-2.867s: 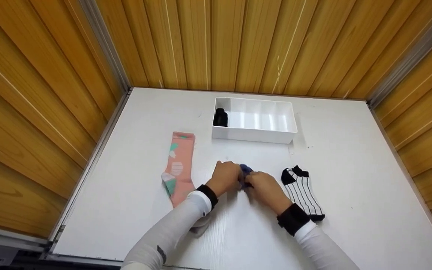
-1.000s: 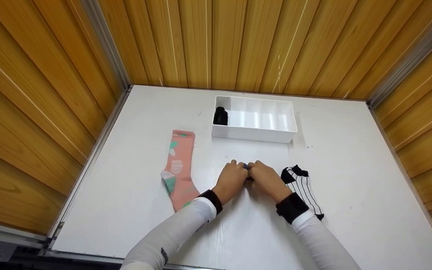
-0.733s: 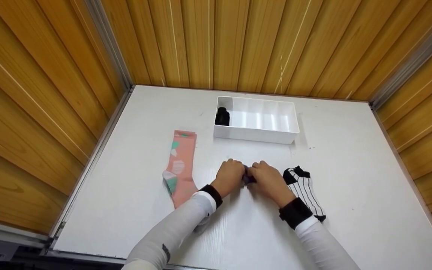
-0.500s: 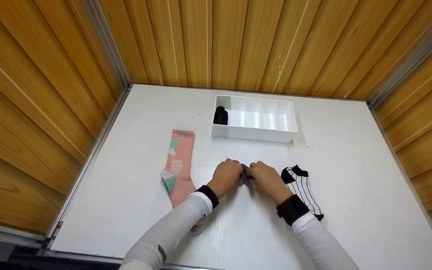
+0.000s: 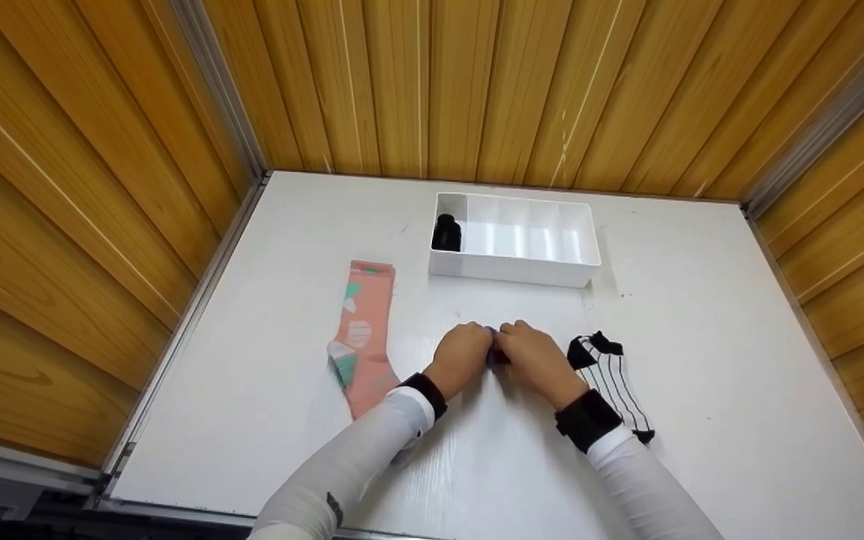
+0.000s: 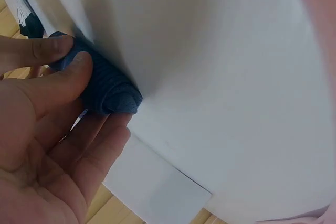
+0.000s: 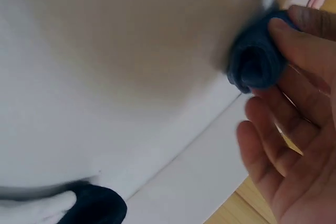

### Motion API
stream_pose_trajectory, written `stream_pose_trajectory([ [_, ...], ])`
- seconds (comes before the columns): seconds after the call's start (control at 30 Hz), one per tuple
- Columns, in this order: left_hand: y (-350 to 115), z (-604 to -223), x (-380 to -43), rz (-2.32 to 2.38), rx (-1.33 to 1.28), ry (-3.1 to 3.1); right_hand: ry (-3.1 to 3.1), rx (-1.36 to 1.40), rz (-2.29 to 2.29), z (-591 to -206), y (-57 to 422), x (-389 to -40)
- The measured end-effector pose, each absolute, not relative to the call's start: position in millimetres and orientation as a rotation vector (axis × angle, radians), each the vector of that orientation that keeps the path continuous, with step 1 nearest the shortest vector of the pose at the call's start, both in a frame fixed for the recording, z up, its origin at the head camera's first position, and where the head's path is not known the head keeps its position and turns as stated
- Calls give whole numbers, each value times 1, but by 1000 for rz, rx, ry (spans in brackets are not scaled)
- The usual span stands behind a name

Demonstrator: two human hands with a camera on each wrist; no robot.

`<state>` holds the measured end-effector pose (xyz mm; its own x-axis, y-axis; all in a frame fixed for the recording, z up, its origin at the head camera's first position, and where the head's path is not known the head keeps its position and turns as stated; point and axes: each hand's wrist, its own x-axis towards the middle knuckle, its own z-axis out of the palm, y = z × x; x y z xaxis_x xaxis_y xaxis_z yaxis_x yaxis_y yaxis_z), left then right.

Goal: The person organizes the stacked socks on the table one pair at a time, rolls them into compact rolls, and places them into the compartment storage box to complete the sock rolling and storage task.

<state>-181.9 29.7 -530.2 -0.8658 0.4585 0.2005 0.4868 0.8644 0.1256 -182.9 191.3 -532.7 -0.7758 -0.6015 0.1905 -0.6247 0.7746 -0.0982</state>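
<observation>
Both hands hold a rolled-up dark blue sock (image 6: 107, 90) low over the white table, at its middle. The left hand (image 5: 460, 352) pinches one end of the roll between thumb and fingers. At the other end the right hand (image 5: 535, 358) grips it the same way, its thumb on top. Seen from the right wrist, the roll's end (image 7: 257, 61) shows a spiral of fabric. In the head view the hands hide most of the sock; only a thin blue strip shows between them.
A pink sock (image 5: 368, 315) lies to the left, its toe end under the left forearm. On the right lies a white sock with black stripes (image 5: 612, 382). A white box (image 5: 514, 268) behind the hands holds a black bundle (image 5: 447, 234) at its left end.
The hands stay at nearly the same spot, shifting their grip around the blue sock. Less of the sock shows between them than 2.9 s ago. The other socks and the box have stayed put.
</observation>
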Motion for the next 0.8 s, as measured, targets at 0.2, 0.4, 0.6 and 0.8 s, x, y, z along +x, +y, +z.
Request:
stream_pose_trajectory([
  [0.2,28,-527,-188,-354,-784,-2879,-2791,975,192,-537,191,-185],
  [0.4,32,-532,-183,-266,-812,-2856,-2819,1037,259,-534,195,-188],
  [0.6,36,-530,-186,-281,-763,-2897,-2914,963,377,-534,198,-190],
  [0.8,29,-527,-195,-328,-724,-2957,-2864,853,369,-534,194,-187],
])
